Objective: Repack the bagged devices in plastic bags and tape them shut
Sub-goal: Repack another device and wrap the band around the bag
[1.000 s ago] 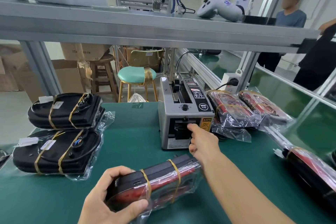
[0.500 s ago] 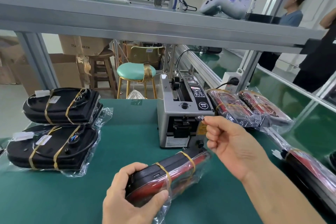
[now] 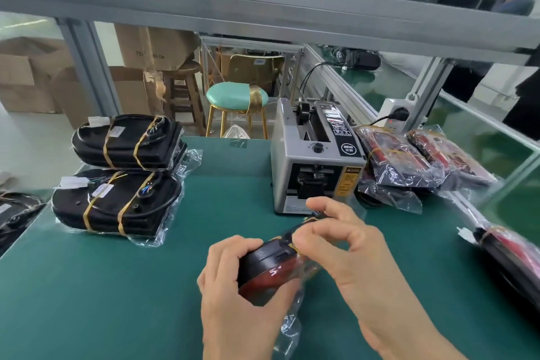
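Since half a second ago, the right hand (image 3: 347, 245) has been brought down from beside the tape dispenser (image 3: 314, 161) onto the bagged device (image 3: 270, 267), and the device has been turned so less of its length is seen. The device is held just above the green mat (image 3: 117, 286) at the near centre, its long axis running away from the viewer and slightly rightward, with the rounded black end pointing toward the left hand (image 3: 233, 295). It is a smooth black and glossy red shell, bound by a yellow band, inside a crinkled clear plastic bag whose loose end hangs toward the viewer. The left fingers are curled around the near end, thumb on top. The right thumb and forefinger are pinched together at the device's top edge; whether tape is held between them cannot be told. Behind stands the boxy grey metal dispenser. To the left, two flat oval black bagged devices (image 3: 122, 172) are stacked, strapped with gold bands. To the right, red bagged devices (image 3: 418, 159) lie in wrinkled film.
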Tool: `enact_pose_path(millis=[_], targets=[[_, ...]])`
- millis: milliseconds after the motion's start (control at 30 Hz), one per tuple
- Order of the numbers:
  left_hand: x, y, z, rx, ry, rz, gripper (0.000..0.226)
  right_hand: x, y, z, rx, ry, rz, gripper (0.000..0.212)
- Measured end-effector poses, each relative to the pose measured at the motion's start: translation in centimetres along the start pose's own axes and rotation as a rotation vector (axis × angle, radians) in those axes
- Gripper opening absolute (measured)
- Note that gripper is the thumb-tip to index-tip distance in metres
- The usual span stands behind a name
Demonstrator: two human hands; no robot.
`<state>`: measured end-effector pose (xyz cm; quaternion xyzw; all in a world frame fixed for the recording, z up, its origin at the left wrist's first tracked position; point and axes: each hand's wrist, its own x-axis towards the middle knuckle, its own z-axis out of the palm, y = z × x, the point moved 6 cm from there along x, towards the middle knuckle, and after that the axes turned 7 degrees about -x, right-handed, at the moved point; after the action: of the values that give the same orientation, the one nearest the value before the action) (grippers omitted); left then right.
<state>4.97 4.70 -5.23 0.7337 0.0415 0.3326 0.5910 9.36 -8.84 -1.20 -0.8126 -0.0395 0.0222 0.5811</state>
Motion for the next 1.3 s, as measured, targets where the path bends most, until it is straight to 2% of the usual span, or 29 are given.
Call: enact_pose_path(millis=[133,233,633,1033,1200,1300], targets=[[-0.6,0.1,0.1,0.004,0.02,0.039,0.058,-0.9,0.8,0.1,-0.124,0.09,-0.028,0.01],[-0.6,0.5,0.0,-0.001,0.02,0.076,0.051,-1.3,1.3,0.1,-0.14,0.121,-0.014,0.008],[-0.2,0.3,-0.1,-0.031,-0.001,0.053,0.043,-0.4,1.0,0.1,-0.244,-0.016,-0.076,0.013],[-0.3,-0.1,0.1,-0.012,-0.029,0.077,0.055,-0.3,1.0,0.2,-0.283,-0.037,-0.104,0.01],[-0.2,0.4,0.1,-0.037,-0.026,0.116,0.046,-0.4,1.0,0.2,-0.297,-0.028,-0.122,0.012],[-0.3,0.2,0.1,-0.032,-0.025,0.09,0.049,-0.4,1.0,0.1,-0.291,-0.032,-0.124,0.012]])
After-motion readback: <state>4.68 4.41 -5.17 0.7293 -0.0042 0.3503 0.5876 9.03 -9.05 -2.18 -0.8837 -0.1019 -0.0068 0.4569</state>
